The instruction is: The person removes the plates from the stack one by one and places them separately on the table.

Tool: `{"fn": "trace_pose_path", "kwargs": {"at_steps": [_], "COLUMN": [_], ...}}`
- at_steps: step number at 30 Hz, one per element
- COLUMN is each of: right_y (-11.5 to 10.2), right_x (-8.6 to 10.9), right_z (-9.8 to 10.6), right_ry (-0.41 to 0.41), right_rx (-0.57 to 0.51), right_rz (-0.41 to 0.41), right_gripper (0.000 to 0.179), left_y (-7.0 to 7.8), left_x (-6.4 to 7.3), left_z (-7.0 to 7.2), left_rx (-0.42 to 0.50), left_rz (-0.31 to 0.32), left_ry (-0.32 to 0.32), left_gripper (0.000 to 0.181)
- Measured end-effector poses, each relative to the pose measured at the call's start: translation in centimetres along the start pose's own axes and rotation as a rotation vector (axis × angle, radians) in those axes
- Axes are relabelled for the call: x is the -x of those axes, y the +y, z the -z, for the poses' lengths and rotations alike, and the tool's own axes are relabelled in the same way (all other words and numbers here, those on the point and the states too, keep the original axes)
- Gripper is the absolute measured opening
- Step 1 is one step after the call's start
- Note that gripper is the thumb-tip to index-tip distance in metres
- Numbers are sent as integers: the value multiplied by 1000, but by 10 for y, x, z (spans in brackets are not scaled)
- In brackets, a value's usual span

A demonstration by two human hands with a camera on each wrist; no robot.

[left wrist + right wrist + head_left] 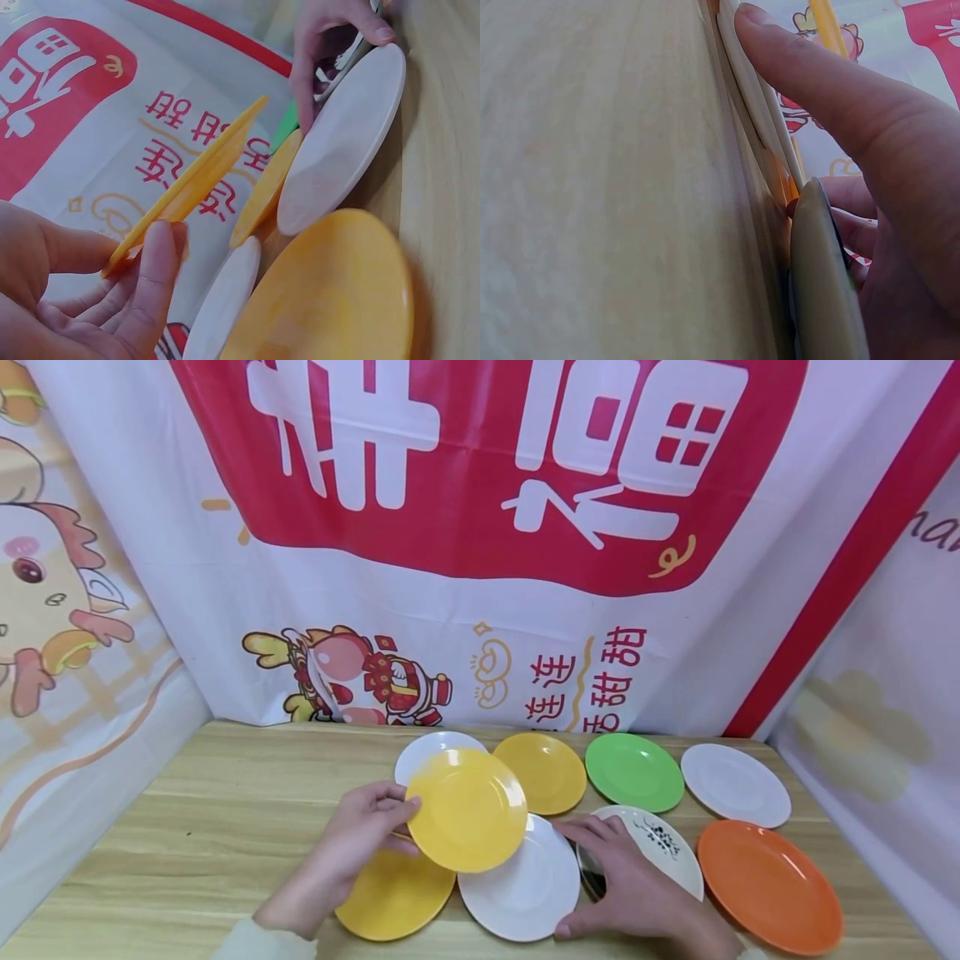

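My left hand point(367, 827) pinches a yellow plate point(468, 810) by its left rim, thumb on one face and fingers on the other. That plate is raised above the table and tilted, partly covering a white plate point(521, 893) and other plates behind. In the left wrist view the held yellow plate point(195, 180) appears nearly edge-on. My right hand point(626, 881) is spread at the right side of the white plate, thumb and fingertips at its rim. Beneath this hand, a patterned plate point(663, 847) with dark marks is partly hidden. Another yellow plate point(397, 897) lies below the left hand.
Along the back lie a white plate point(431, 750), a darker yellow plate point(543, 772), a green plate point(633, 772) and another white plate point(735, 785). An orange plate point(768, 885) lies at front right. Printed cloth point(465, 552) borders the wooden table point(210, 835).
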State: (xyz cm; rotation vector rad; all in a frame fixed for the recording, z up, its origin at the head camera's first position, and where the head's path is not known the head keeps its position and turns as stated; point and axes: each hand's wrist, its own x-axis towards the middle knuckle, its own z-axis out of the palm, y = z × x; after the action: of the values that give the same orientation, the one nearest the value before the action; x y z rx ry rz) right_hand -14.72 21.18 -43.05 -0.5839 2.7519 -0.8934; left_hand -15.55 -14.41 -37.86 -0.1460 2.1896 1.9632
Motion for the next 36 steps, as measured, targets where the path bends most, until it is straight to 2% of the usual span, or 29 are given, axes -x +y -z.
{"fn": "trace_pose_path", "kwargs": {"at_steps": [4, 9, 17, 22, 30, 36], "right_y": [-1, -1, -1, -1, -3, -3], "right_x": [0, 0, 0, -1, -1, 0], "right_z": [0, 0, -1, 0, 1, 2], "right_ry": [-13, -27, -17, -7, -18, -18], "right_rx": [-1, -10, 13, 13, -10, -5], "right_rz": [-25, -38, -14, -11, -14, -16], "right_gripper": [115, 114, 115, 116, 113, 114], "left_y": [5, 1, -20, -31, -49, -56], "left_x": [1, 0, -1, -1, -3, -6], "left_z": [14, 38, 88, 112, 140, 150], "left_rx": [-5, -9, -6, -1, 19, 35], "left_rz": [17, 42, 65, 88, 128, 150], "left_ry": [69, 104, 149, 185, 215, 236], "left_gripper": [29, 38, 45, 48, 46, 46]}}
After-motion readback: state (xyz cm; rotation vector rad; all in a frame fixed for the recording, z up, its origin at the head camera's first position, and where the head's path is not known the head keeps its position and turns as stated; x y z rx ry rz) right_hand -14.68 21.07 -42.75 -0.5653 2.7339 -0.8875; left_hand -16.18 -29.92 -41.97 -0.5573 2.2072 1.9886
